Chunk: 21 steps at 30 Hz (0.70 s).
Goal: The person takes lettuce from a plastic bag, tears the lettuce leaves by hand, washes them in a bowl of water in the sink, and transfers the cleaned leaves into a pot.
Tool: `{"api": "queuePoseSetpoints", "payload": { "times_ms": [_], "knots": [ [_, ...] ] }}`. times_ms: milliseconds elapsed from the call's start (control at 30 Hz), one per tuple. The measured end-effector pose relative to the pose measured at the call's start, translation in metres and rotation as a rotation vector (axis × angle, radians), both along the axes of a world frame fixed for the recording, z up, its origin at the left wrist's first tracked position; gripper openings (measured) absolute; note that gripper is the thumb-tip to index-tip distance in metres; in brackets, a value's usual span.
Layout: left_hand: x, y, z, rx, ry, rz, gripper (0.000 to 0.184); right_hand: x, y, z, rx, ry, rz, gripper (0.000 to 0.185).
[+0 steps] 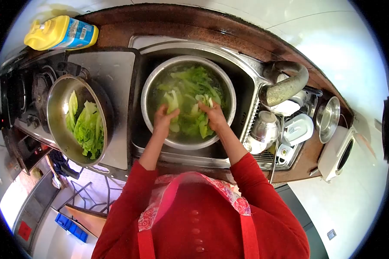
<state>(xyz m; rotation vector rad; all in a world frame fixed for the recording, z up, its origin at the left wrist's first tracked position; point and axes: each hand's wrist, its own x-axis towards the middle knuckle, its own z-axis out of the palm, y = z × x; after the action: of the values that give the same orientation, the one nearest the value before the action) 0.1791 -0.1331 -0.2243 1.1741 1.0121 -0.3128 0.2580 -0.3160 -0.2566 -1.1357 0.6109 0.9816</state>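
A large steel basin [189,145] stands in the sink, holding water and leafy greens [190,80]. My left hand [163,119] is at the basin's left side, its fingers closed round a pale green leaf stalk. On the right side, my right hand [213,115] grips more leaves with pale stems, its fingers partly in among them. Both hands are over the basin, apart from each other. To the left, a steel pan [58,129] holds several green lettuce leaves [89,127].
A yellow jug [52,33] with a blue label stands at the upper left, near the stove [28,93]. Right of the sink are a curved faucet-like grey object [287,88], a dish rack with bowls [265,126], a steel lid [328,119] and a white appliance [336,153].
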Motion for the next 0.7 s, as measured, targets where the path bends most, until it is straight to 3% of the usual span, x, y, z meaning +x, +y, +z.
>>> {"api": "queuePoseSetpoints", "payload": {
  "times_ms": [67, 133, 167, 233, 267, 367, 400, 467, 567, 600, 667, 700],
  "knots": [
    [-0.015, 0.002, -0.025, 0.092, -0.13, -0.116, 0.037, 0.001, 0.001, 0.007, -0.047, 0.008, -0.033, 0.085],
    [-0.015, -0.009, -0.018, 0.503, -0.269, -0.312, 0.035, -0.004, 0.006, 0.005, -0.146, -0.005, 0.028, 0.093],
    [-0.014, -0.018, -0.014, 0.708, -0.337, -0.41, 0.034, -0.007, 0.01, 0.005, -0.226, -0.105, 0.183, 0.094],
    [-0.007, -0.041, -0.002, 0.853, -0.405, -0.541, 0.037, -0.013, 0.02, 0.006, -0.381, -0.306, 0.499, 0.096],
    [-0.004, -0.05, 0.006, 0.94, -0.451, -0.594, 0.037, -0.013, 0.016, -0.006, -0.348, -0.305, 0.459, 0.093],
    [-0.009, -0.044, 0.012, 0.429, -0.473, -0.586, 0.039, -0.001, 0.009, -0.013, -0.426, -0.306, 0.257, 0.071],
    [-0.012, -0.037, 0.006, 0.384, -0.393, -0.603, 0.04, 0.0, -0.013, -0.066, -0.502, -0.505, 0.267, 0.049],
    [-0.016, -0.017, -0.02, 0.292, -0.234, -0.634, 0.043, 0.037, -0.014, -0.019, -0.83, -0.707, 0.545, 0.035],
    [-0.001, 0.008, -0.071, 0.794, -0.008, -0.508, 0.049, 0.032, 0.017, -0.015, -1.045, -0.625, 0.638, 0.039],
    [0.006, 0.006, -0.085, 0.853, -0.011, -0.457, 0.048, 0.003, 0.022, -0.054, -1.15, -0.922, 0.569, 0.039],
    [0.017, 0.001, -0.107, 0.976, -0.016, -0.348, 0.047, -0.047, 0.039, -0.127, -1.347, -1.206, 0.78, 0.037],
    [0.025, 0.002, -0.095, 0.865, -0.032, -0.415, 0.05, -0.041, 0.04, -0.117, -1.171, -1.297, 0.877, 0.036]
  ]
}}
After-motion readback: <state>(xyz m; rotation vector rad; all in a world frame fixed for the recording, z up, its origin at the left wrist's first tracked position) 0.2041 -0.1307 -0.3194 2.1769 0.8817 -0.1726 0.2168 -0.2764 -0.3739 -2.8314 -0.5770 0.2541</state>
